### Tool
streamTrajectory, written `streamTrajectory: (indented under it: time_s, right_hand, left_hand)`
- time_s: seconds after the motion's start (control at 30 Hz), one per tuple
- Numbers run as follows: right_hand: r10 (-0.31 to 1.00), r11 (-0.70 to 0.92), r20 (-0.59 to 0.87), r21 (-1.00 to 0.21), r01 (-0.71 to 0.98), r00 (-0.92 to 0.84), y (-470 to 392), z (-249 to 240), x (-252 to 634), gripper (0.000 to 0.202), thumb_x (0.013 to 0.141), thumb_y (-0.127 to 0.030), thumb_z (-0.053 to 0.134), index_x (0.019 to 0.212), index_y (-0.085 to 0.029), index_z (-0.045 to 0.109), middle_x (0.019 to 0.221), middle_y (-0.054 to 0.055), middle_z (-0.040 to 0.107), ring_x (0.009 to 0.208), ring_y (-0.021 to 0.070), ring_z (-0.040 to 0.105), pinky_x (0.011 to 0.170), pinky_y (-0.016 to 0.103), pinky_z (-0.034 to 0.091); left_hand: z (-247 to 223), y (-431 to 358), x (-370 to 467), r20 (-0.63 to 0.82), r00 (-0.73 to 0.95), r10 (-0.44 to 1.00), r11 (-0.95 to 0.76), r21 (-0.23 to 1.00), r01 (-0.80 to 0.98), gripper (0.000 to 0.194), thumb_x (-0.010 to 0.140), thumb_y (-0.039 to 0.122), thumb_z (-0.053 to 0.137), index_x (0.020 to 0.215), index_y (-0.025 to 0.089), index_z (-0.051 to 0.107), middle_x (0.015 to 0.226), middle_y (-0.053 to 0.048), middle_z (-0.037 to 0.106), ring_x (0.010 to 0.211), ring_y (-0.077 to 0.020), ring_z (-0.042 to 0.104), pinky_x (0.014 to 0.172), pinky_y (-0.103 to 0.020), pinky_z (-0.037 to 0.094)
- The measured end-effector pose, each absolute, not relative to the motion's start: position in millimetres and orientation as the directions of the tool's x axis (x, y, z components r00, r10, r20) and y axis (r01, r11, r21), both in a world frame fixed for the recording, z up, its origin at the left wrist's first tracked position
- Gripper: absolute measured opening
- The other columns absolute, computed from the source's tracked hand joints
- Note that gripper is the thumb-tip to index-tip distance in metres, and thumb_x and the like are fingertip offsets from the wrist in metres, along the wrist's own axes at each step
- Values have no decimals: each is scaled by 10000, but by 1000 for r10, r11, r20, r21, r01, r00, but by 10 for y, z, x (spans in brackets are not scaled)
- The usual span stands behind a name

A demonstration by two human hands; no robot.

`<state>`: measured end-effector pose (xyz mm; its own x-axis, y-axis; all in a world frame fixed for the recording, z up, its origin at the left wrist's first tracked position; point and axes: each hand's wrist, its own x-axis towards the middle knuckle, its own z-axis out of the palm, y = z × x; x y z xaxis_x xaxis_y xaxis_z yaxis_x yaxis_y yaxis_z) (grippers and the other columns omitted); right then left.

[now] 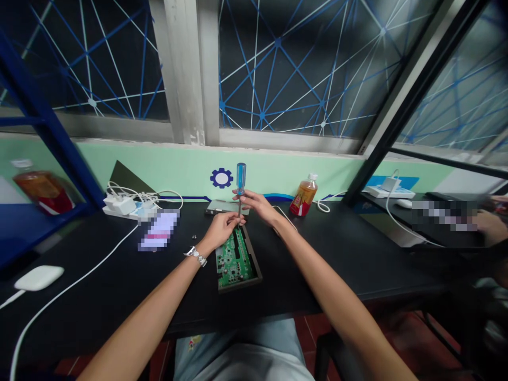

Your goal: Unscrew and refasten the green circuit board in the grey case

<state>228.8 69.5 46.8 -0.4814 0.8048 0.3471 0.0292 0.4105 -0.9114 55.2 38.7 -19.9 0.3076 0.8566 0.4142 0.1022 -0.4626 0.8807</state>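
An upright screwdriver (241, 177) with a clear blue handle stands over the far end of a green circuit board (234, 260). The board lies in a dark shallow casing (254, 259) on the black desk. Around the lower handle and upper shaft, the fingers of my right hand (256, 205) are closed. My left hand (222, 228), with a metal watch at the wrist, pinches near the bottom of the shaft, just above the board. The screwdriver's tip is hidden by my left fingers. Behind my hands lies a flat grey metal piece (218, 207), partly covered.
A drink bottle (305, 194) stands at the back right. On the left are a power strip (130, 207) with cables, a blurred-out phone (159, 230) and a white charger (39, 278). Small parts (194, 237) lie left of the casing. Another person's hand (492, 225) shows far right.
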Motion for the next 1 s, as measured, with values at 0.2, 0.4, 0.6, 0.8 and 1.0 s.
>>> streamTrajectory:
  time_s: [0.2, 0.4, 0.6, 0.8, 1.0]
  right_hand:
    - [765, 344, 320, -937, -66, -558, 724, 529, 2277, 324, 853, -379, 660, 1125, -210, 705, 1097, 74, 710, 918, 188, 646, 859, 373, 502]
    - [758, 334, 353, -933, -138, -549, 669, 634, 2284, 408, 860, -416, 631, 1201, -194, 657, 1132, 101, 701, 952, 210, 648, 834, 376, 507]
    - [813, 395, 386, -916, -73, -437, 769, 621, 2282, 358, 746, -472, 748, 932, -185, 642, 894, 43, 708, 821, 174, 639, 770, 324, 501]
    - [808, 572, 546, -817, 73, -221, 837, 577, 2218, 470, 653, -531, 785, 712, -226, 433, 667, -36, 534, 645, 141, 525, 638, 291, 459]
    - [755, 641, 652, -712, 285, -70, 700, 561, 2114, 401, 746, -483, 714, 701, -232, 405, 647, -46, 457, 604, 134, 452, 638, 283, 408]
  left_hand:
    - [-147, 360, 546, 401, 320, 858, -461, 877, 138, 303, 913, 393, 583, 999, 125, 695, 978, -136, 768, 935, -265, 731, 900, -386, 540]
    - [-120, 349, 536, 400, 338, 852, -467, 872, 147, 301, 921, 382, 567, 1016, 127, 694, 977, -129, 769, 941, -256, 728, 893, -377, 543]
    - [-147, 352, 548, 408, 331, 851, -482, 856, 184, 286, 936, 345, 537, 1038, 130, 695, 988, -121, 770, 935, -238, 729, 902, -360, 539]
    - [-167, 326, 556, 470, 285, 836, -542, 788, 292, 278, 923, 346, 550, 1071, 172, 707, 1001, -85, 773, 985, -253, 714, 915, -358, 518]
    - [-134, 304, 570, 499, 244, 831, -555, 772, 310, 230, 891, 340, 601, 976, 173, 733, 937, -67, 778, 866, -240, 719, 817, -318, 528]
